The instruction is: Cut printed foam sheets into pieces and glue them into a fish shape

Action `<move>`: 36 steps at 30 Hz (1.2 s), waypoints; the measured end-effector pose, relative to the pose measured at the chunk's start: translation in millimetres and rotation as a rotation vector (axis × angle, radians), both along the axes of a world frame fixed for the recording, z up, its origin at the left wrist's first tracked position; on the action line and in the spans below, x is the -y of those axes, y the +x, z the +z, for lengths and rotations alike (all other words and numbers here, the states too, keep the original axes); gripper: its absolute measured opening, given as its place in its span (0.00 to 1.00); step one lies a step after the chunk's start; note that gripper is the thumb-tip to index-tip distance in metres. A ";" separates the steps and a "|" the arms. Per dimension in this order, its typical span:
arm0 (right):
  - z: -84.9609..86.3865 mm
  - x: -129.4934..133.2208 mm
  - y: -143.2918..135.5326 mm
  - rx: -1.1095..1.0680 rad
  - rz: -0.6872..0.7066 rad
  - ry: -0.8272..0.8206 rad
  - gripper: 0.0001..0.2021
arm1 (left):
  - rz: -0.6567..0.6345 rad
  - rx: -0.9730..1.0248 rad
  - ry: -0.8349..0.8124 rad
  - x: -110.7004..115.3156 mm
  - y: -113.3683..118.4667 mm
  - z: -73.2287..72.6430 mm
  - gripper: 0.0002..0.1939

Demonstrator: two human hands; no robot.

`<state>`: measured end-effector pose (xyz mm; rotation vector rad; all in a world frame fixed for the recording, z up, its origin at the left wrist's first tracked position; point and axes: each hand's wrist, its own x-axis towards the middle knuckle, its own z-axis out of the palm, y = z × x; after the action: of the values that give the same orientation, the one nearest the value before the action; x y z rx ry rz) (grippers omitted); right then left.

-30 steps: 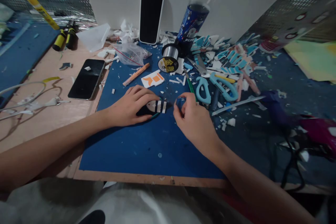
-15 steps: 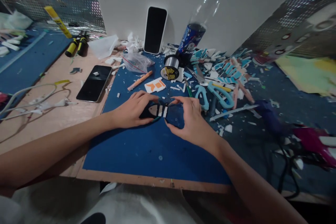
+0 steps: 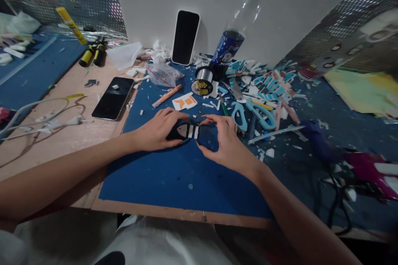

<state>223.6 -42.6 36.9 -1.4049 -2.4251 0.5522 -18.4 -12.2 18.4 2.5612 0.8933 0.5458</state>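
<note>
On the blue mat [image 3: 161,182] lies a small pale pointed piece [image 3: 182,130], with two narrow white strips [image 3: 193,132] lined up beside it. My left hand [image 3: 160,129] curves around the pointed piece, thumb on the near side and fingers on the far side. From the right, my right hand [image 3: 225,138] brings its thumb and fingertips to the two ends of the outer strip. Exact fingertip contact is hard to make out. Just beyond the hands are a white card with orange shapes [image 3: 185,101] and a spool of clear line [image 3: 203,82].
Blue-handled scissors [image 3: 259,114] lie among white and blue scraps to the right. Behind stand a leaning phone [image 3: 185,37] and a cola bottle [image 3: 228,45]. Another phone [image 3: 113,98] lies at left. A blue glue gun [image 3: 319,138] rests at right.
The view has shifted slightly. Both hands keep nearly the same pose around the small pieces, and no object has visibly been picked up or let go.
</note>
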 end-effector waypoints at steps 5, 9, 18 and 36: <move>0.9 0.7 -0.1 0.006 0.001 -0.017 0.28 | 0.004 -0.004 -0.025 -0.6 0.2 0.2 0.26; 0.4 0.3 0.4 0.015 0.005 -0.002 0.28 | 0.001 -0.005 -0.029 -0.4 0.3 0.6 0.27; 0.6 0.4 -0.2 0.027 0.014 0.022 0.28 | -0.005 0.014 -0.005 -1.3 0.2 -1.8 0.26; 2.1 1.3 1.9 0.054 0.039 0.035 0.27 | 0.002 -0.004 -0.009 -1.0 0.2 -1.0 0.26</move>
<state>225.4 -43.9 39.0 -1.3781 -2.4971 0.4843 -18.2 -11.2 17.4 2.5539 0.8977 0.5366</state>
